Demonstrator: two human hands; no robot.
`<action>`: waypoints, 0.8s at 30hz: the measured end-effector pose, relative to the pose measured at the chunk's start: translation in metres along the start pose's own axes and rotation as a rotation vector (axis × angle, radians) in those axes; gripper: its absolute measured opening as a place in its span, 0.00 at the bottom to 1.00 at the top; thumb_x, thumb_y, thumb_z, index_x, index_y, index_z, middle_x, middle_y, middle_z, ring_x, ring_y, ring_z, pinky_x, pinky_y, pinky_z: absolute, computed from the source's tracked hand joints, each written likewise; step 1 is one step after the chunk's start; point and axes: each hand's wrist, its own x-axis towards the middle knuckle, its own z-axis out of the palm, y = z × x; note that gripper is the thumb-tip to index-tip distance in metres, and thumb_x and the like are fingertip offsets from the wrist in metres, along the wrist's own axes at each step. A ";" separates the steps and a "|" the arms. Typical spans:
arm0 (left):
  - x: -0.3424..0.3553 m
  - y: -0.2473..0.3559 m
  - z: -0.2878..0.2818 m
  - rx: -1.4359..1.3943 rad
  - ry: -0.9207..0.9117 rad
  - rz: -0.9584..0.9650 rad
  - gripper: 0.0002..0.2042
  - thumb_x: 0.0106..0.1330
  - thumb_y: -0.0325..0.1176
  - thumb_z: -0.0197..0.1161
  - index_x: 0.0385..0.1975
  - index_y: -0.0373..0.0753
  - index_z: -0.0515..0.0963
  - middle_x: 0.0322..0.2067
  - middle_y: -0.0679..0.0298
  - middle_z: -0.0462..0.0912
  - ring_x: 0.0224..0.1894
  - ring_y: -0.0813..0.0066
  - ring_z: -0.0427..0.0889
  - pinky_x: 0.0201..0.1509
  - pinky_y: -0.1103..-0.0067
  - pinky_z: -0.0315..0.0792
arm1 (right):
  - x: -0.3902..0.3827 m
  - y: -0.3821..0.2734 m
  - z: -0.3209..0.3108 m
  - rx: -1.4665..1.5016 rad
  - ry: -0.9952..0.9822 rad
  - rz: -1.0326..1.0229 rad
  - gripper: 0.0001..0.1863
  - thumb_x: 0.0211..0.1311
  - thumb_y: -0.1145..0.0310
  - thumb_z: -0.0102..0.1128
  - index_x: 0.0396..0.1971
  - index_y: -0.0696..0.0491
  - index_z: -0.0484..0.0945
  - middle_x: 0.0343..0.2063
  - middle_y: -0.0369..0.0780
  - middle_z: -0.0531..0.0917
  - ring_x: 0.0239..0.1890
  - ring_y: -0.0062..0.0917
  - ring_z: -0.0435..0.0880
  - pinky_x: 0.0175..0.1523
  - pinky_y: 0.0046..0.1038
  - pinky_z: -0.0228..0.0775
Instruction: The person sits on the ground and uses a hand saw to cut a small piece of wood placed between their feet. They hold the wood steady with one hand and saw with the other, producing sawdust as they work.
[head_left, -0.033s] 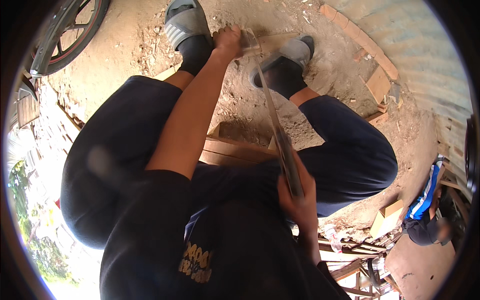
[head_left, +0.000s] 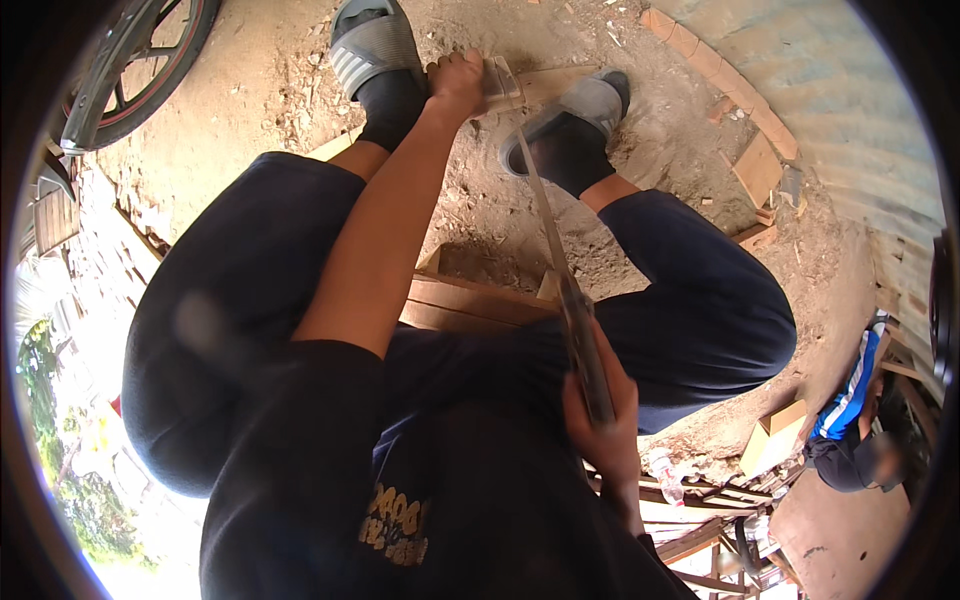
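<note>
My right hand is wrapped round the dark handle of a handsaw, whose long thin blade shows nearly edge-on and points away from me. The blade's far end reaches close to a piece of wood on the dirt. My left hand is closed on that wood at its left, beside my left foot. Its fingers are partly hidden. From there a flat wooden strip runs right toward my right sandal.
A low wooden seat lies between my legs. A motorbike wheel stands far left. Wood offcuts and a brick row edge the metal sheet wall at right. Another person is at the lower right.
My right hand has drawn the handsaw back toward my body, slightly right. Its blade tip has slid a little away from the wood. My left hand has not moved.
</note>
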 end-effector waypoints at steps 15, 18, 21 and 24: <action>0.003 0.001 -0.005 0.008 -0.009 0.014 0.32 0.46 0.44 0.74 0.48 0.38 0.65 0.46 0.52 0.76 0.51 0.55 0.76 0.53 0.62 0.69 | 0.041 -0.003 0.006 0.013 -0.028 0.182 0.30 0.54 0.84 0.46 0.61 0.65 0.63 0.57 0.54 0.74 0.62 0.34 0.72 0.64 0.27 0.61; 0.005 -0.003 -0.002 0.033 -0.012 0.009 0.31 0.47 0.45 0.73 0.47 0.38 0.65 0.46 0.53 0.76 0.51 0.56 0.76 0.52 0.62 0.69 | 0.021 0.007 0.002 -0.056 0.009 -0.052 0.29 0.55 0.82 0.48 0.61 0.65 0.64 0.53 0.53 0.77 0.58 0.32 0.76 0.61 0.25 0.64; 0.011 -0.001 0.002 0.052 0.021 -0.001 0.31 0.47 0.45 0.73 0.47 0.38 0.65 0.46 0.52 0.76 0.51 0.56 0.76 0.52 0.61 0.69 | 0.007 0.019 -0.009 -0.180 0.016 -0.155 0.33 0.54 0.83 0.50 0.64 0.58 0.62 0.46 0.55 0.80 0.48 0.34 0.83 0.48 0.29 0.74; 0.012 0.000 -0.002 0.026 0.020 0.040 0.33 0.45 0.46 0.74 0.47 0.37 0.65 0.46 0.52 0.76 0.50 0.56 0.77 0.52 0.61 0.70 | 0.035 0.026 0.000 -0.129 0.008 -0.084 0.34 0.53 0.83 0.51 0.65 0.58 0.61 0.43 0.55 0.81 0.45 0.34 0.85 0.45 0.29 0.75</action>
